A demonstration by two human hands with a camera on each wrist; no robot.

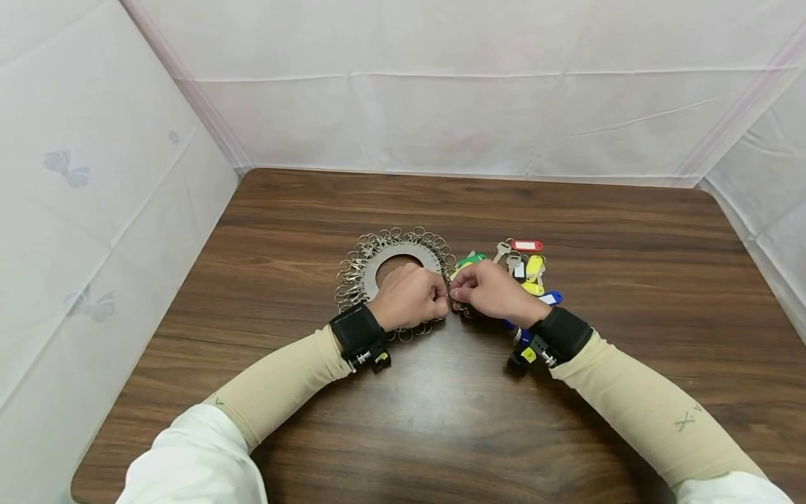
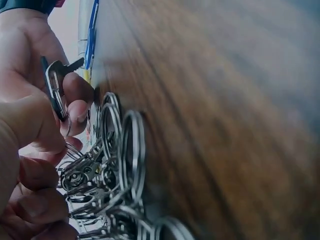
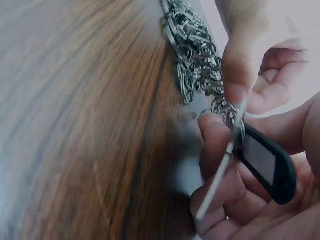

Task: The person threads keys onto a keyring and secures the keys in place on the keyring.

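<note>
Head view: both hands' fingers [image 1: 443,290] pinching probably one clip [image 2: 56,90].

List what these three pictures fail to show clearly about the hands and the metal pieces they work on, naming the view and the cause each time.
- Head view: the piece pinched between left hand and right hand is too small and covered by fingertips.
- Left wrist view: how the clip joins the ring disc is hidden by fingers; foreground rings blur.
- Right wrist view: the black tag has its label unreadable, partly behind a key.
- Head view: the tag pile is partly behind the right hand.
</note>
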